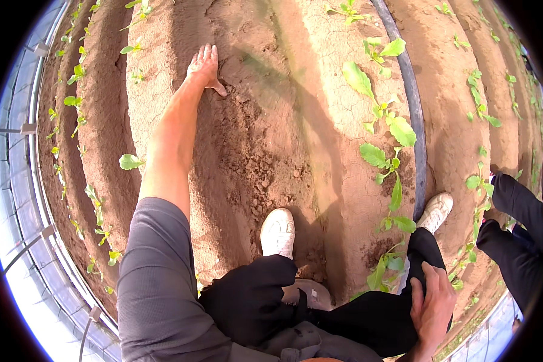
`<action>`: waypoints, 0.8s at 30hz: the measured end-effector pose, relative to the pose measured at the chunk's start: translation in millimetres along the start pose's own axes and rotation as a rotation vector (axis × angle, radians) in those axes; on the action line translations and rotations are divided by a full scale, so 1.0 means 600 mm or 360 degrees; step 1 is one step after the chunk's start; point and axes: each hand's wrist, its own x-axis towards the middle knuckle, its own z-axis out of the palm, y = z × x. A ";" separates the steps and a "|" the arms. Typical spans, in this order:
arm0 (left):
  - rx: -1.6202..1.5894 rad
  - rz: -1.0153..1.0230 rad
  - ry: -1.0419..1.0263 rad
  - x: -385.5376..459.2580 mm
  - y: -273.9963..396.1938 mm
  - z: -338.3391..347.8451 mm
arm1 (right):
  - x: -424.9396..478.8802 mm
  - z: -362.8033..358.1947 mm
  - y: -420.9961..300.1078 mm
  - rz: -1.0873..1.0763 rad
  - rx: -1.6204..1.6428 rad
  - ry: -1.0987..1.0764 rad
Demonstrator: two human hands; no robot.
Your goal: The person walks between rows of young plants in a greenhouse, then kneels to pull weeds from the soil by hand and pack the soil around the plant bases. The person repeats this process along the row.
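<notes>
My left hand [204, 70] reaches far forward, its thumb spread from the fingers. It lies against the brown soil at the side of a furrow [258, 122] and holds nothing. Crumbled soil [258, 176] lies in the furrow between that hand and my white shoe [278, 233]. On my bent right leg, in black trousers [366, 319], rests my right hand [434, 298], thumb apart and nothing visible in it. Beside that leg, a row of green leafy seedlings [389, 158] grows along a raised soil ridge [326, 81].
A dark hose [409, 86] runs along the ridge toward my other white shoe [435, 210]. More seedlings [77, 72] line the ridges at left. Another person's black-trousered legs [511, 212] are at right. A translucent greenhouse wall [16, 149] curves along the left edge.
</notes>
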 end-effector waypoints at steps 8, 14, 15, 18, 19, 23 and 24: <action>-0.0016 0.0182 0.0108 0.022 0.005 0.004 | 0.020 -0.003 -0.009 -0.0165 -0.0002 0.0047; -0.0130 0.0233 0.0183 -0.039 -0.008 0.031 | -0.022 -0.005 0.002 -0.0227 -0.0020 0.0127; -0.0165 0.0224 0.0230 -0.052 -0.008 0.038 | -0.029 -0.005 0.004 -0.0237 -0.0024 0.0149; -0.0200 0.0263 0.0590 -0.095 0.004 0.086 | -0.057 0.000 0.014 -0.0292 -0.0041 0.0239; -0.0189 0.0252 0.0699 -0.114 0.037 0.097 | -0.069 0.002 0.022 -0.0305 -0.0005 0.0254; -0.0421 0.0276 0.0870 -0.246 0.124 0.161 | -0.100 0.001 0.071 -0.0291 0.0074 0.0284; -0.0551 0.0250 0.0875 -0.277 0.131 0.169 | -0.108 -0.002 0.090 -0.0319 0.0098 0.0259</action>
